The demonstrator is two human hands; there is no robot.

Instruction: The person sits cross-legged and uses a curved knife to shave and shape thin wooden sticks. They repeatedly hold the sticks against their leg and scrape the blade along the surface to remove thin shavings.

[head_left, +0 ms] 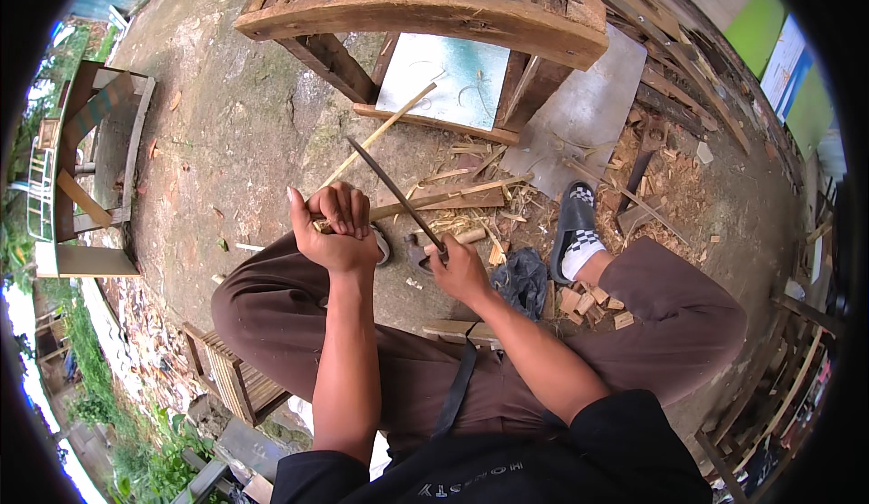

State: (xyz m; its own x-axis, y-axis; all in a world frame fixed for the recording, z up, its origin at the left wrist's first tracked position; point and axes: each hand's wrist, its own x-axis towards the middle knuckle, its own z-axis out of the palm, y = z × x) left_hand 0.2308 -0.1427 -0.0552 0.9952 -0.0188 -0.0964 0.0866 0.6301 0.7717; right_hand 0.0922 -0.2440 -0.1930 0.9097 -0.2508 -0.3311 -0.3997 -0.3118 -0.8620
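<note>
My left hand [337, 228] is closed around a thin bamboo strip [453, 193], which runs out to the right, above the ground. Another pale strip [385, 130] slants up and away from behind this hand; whether the hand holds it too, I cannot tell. My right hand [462, 271] is wrapped round the handle of a long, narrow, dark-bladed knife [396, 187]. Its blade points up and to the left, crossing over the strip just right of my left hand. Most of the handle is hidden in the fist.
A rough wooden frame [425, 6] stands ahead, beside a grey metal sheet [579, 115]. Wood shavings and offcuts [588, 303] surround my right shoe [572, 228]. A crumpled black plastic bag [520, 282] lies between my legs. Old furniture [100, 160] stands far left; timber lies piled at the right.
</note>
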